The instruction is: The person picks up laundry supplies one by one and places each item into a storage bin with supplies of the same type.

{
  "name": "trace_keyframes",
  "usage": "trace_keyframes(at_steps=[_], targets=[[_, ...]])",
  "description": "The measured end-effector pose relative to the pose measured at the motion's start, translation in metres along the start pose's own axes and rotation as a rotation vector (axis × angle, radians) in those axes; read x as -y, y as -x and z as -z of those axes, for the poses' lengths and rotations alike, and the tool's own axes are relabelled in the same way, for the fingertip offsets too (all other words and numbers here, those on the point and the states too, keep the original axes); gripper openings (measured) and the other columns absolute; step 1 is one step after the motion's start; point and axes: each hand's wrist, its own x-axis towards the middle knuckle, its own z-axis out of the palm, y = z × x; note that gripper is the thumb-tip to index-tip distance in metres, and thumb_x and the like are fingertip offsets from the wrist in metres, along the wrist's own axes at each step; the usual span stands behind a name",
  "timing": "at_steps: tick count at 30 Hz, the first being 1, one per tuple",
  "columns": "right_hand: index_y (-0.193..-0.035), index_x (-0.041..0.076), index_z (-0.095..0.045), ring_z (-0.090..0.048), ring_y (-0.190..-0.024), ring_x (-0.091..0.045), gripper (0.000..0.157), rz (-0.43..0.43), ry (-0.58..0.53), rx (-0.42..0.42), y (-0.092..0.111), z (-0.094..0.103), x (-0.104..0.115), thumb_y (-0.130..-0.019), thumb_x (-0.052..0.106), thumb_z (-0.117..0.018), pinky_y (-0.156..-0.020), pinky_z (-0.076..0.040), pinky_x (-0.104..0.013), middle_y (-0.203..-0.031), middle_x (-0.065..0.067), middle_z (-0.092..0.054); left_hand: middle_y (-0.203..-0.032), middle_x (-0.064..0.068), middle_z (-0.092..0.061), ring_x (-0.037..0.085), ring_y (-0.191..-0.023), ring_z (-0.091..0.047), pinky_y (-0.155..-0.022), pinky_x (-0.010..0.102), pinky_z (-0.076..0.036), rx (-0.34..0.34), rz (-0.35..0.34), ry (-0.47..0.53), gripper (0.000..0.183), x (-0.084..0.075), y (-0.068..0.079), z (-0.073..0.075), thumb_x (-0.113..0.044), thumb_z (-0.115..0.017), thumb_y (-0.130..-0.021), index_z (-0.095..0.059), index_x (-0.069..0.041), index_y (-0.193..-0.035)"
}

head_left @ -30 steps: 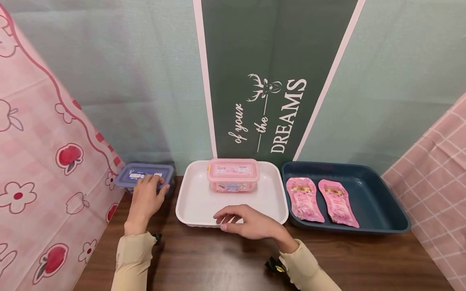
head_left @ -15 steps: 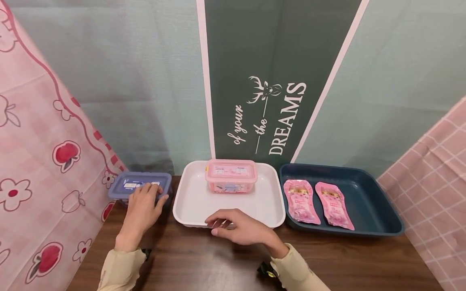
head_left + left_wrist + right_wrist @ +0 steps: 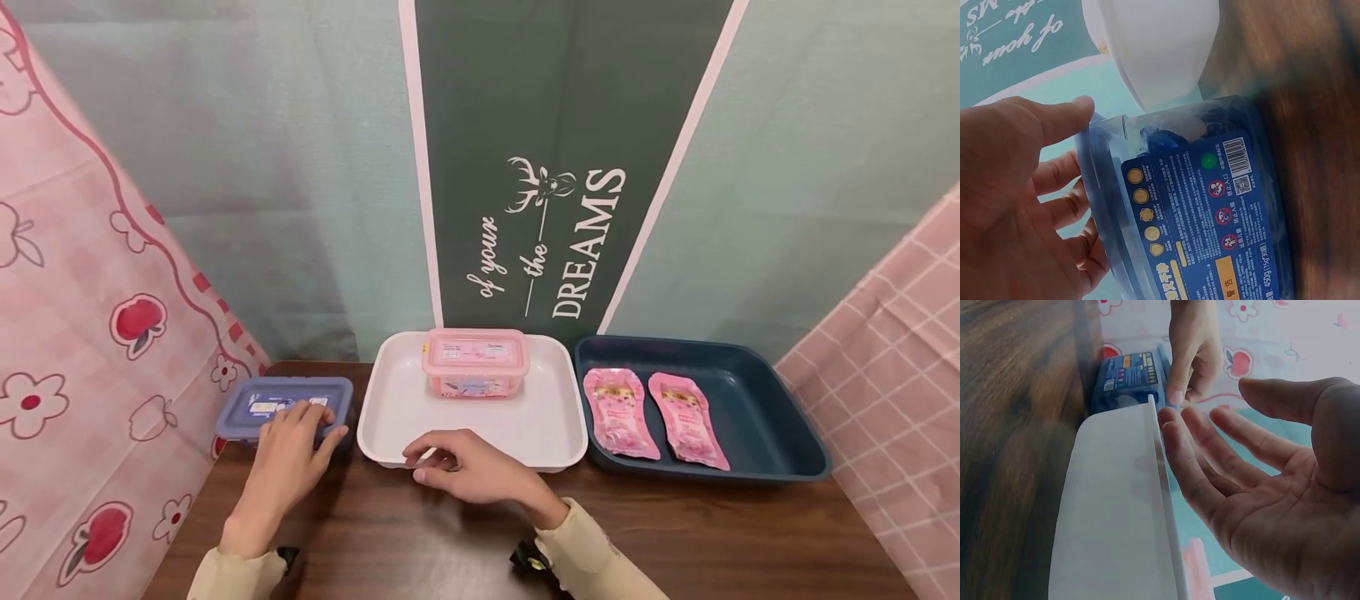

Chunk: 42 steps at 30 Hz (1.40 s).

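My left hand (image 3: 288,454) lies over the lid of a blue lidded plastic box (image 3: 1191,206), thumb and curled fingers gripping its lid edge. Through the clear wall, dark blue glossy contents show beside a blue printed label. The box stands left of a white tray (image 3: 472,437). Over that tray's front rim hovers my right hand (image 3: 476,471), fingers loosely bent and holding nothing; in the right wrist view its palm faces the camera. A pink lidded box (image 3: 476,362) sits toward the back of the white tray.
To the right stands a dark blue tray (image 3: 772,425) with two pink pouches, a left pouch (image 3: 621,414) and a right pouch (image 3: 688,421). Everything is on a brown wooden table (image 3: 420,550). Printed cloths hang at the back and both sides.
My left hand has drawn the blue box toward me and slightly left, away from the back cloth. My right hand has drifted left along the white tray's front rim.
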Motion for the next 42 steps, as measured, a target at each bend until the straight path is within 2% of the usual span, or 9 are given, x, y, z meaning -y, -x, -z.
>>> trace_keyframes(at_steps=[7, 15, 18, 23, 28, 31, 36, 39, 42], targets=[[-0.136, -0.001, -0.066, -0.072, -0.099, 0.002, 0.034, -0.068, -0.097, -0.063, -0.015, -0.018, 0.007, -0.103, 0.008, -0.068, -0.091, -0.058, -0.018, -0.129, -0.018, -0.071, -0.095, 0.003, -0.063, 0.034, -0.087, -0.06, -0.074, 0.054, -0.044, -0.058, -0.056, -0.01, 0.021, -0.005, 0.02, 0.002, -0.021, -0.087, -0.089, -0.068, -0.014, -0.095], [-0.142, 0.0, -0.06, -0.072, -0.094, 0.003, 0.043, -0.093, -0.182, -0.108, -0.026, -0.037, 0.011, -0.102, 0.009, -0.071, -0.084, -0.058, -0.016, -0.132, -0.018, -0.068, -0.09, -0.006, -0.06, 0.026, -0.085, -0.059, -0.07, 0.044, -0.042, -0.109, -0.141, -0.011, 0.028, -0.012, 0.041, 0.005, -0.02, -0.093, -0.08, -0.067, -0.018, -0.09], [-0.143, -0.001, -0.058, -0.075, -0.094, -0.003, 0.042, -0.102, -0.227, -0.13, -0.028, -0.043, 0.009, -0.103, 0.007, -0.068, -0.081, -0.057, -0.016, -0.127, -0.014, -0.068, -0.089, -0.008, -0.06, 0.021, -0.083, -0.058, -0.069, 0.041, -0.042, -0.113, -0.177, -0.002, 0.03, -0.014, 0.047, 0.006, -0.02, -0.095, -0.077, -0.067, -0.02, -0.089], [-0.145, -0.003, -0.055, -0.079, -0.098, -0.025, 0.043, -0.093, -0.264, -0.128, -0.031, -0.056, 0.007, -0.104, 0.004, -0.064, -0.077, -0.058, -0.016, -0.125, -0.016, -0.067, -0.088, -0.015, -0.059, 0.01, -0.081, -0.054, -0.068, 0.038, -0.045, -0.116, -0.207, 0.029, 0.032, -0.019, 0.059, 0.006, -0.02, -0.097, -0.073, -0.068, -0.022, -0.088], [-0.145, 0.001, -0.054, -0.079, -0.098, -0.033, 0.043, -0.082, -0.265, -0.138, -0.032, -0.064, 0.005, -0.103, 0.006, -0.067, -0.075, -0.058, -0.017, -0.123, -0.012, -0.068, -0.09, -0.018, -0.06, 0.005, -0.08, -0.055, -0.066, 0.033, -0.045, -0.113, -0.242, 0.085, 0.033, -0.025, 0.068, 0.007, -0.016, -0.097, -0.072, -0.071, -0.024, -0.091], [-0.144, 0.002, -0.054, -0.079, -0.097, -0.038, 0.042, -0.078, -0.304, -0.155, -0.032, -0.067, 0.005, -0.103, 0.005, -0.067, -0.075, -0.063, -0.024, -0.119, -0.008, -0.067, -0.093, -0.021, -0.061, 0.004, -0.083, -0.059, -0.069, 0.033, -0.05, -0.092, -0.262, 0.115, 0.034, -0.029, 0.071, 0.008, -0.014, -0.096, -0.074, -0.071, -0.027, -0.094], [-0.142, -0.002, -0.052, -0.078, -0.085, -0.019, 0.042, -0.082, -0.417, -0.179, -0.034, -0.07, 0.004, -0.102, -0.002, -0.065, -0.083, -0.066, -0.048, -0.113, -0.007, -0.065, -0.101, -0.025, -0.064, 0.001, -0.091, -0.062, -0.079, 0.03, -0.053, -0.051, -0.265, 0.165, 0.038, -0.027, 0.074, 0.014, -0.01, -0.094, -0.077, -0.073, -0.031, -0.1], [-0.141, -0.004, -0.051, -0.075, -0.083, -0.011, 0.042, -0.103, -0.492, -0.184, -0.034, -0.072, 0.005, -0.101, -0.004, -0.065, -0.086, -0.064, -0.052, -0.11, -0.007, -0.064, -0.104, -0.022, -0.066, 0.006, -0.094, -0.064, -0.087, 0.022, -0.049, -0.074, -0.262, 0.171, 0.041, -0.02, 0.075, 0.018, -0.006, -0.093, -0.076, -0.075, -0.029, -0.104], [-0.141, -0.004, -0.051, -0.077, -0.086, -0.021, 0.042, -0.127, -0.543, -0.182, -0.035, -0.072, 0.006, -0.101, -0.005, -0.065, -0.087, -0.064, -0.053, -0.109, -0.007, -0.065, -0.105, -0.014, -0.07, 0.016, -0.095, -0.065, -0.088, 0.022, -0.044, -0.13, -0.23, 0.143, 0.041, -0.008, 0.074, 0.023, -0.003, -0.093, -0.073, -0.077, -0.023, -0.106]])
